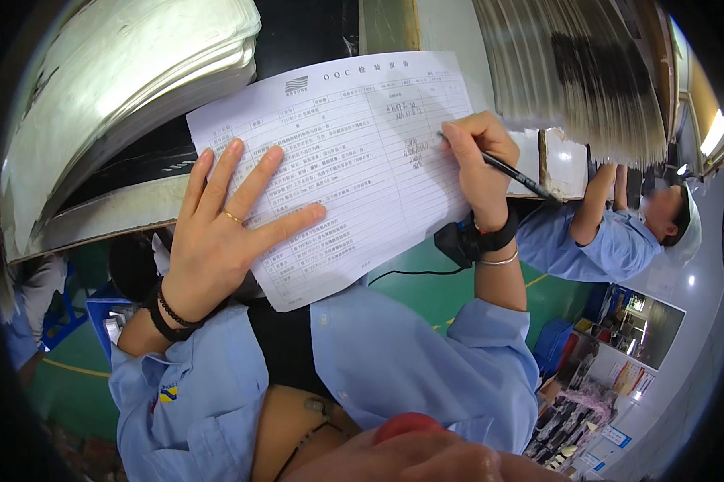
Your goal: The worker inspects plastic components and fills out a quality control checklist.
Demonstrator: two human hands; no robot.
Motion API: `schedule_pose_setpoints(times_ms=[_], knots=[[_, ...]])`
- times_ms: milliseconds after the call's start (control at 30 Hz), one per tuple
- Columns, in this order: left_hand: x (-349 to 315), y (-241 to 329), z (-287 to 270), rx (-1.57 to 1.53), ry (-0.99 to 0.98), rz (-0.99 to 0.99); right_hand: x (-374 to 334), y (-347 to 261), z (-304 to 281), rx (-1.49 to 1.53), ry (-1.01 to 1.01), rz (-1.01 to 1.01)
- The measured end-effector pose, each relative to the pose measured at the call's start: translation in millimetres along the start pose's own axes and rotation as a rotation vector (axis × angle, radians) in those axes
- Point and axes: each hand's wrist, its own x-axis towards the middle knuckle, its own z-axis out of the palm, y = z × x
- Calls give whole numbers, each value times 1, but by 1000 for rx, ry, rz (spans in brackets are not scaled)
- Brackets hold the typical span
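Observation:
A white printed form (330, 185) with ruled rows lies at a slant before me, its lower part reaching past the table edge. Handwriting fills part of its upper right column. My left hand (221, 229) rests flat on the form's left side, fingers spread, a gold ring on one finger. In my right hand (482, 161) a black pen (513, 173) is pinched. The fingers meet the paper beside the handwritten lines; the pen's tip is hard to make out. A dark strap and a bangle circle the right wrist.
Stacks of thin flat sheets rise at the far left (153, 72) and far right (571, 72) of the table. At the right, a co-worker (603, 233) in a blue shirt and white cap stands by the table. Green floor (418, 293) shows below.

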Motion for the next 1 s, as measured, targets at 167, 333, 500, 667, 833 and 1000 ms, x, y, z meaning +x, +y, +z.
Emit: schedule_pose_setpoints(times_ms=[167,333,500,667,833,1000], knots=[[3,4,0,20,8,-16,-22,-3,-19,195,-85,-131],[4,7,-1,33,33,-13,-34,3,-17,114,-172,2],[2,6,0,51,30,-2,-32,-1,-12,-31,-176,2],[0,7,0,51,13,-7,-34,1,-10,-30,-156,2],[1,7,1,44,3,-18,-32,-2,-9,-203,-187,-20],[2,8,1,42,3,-25,-32,-1,-10,-210,-194,-57]])
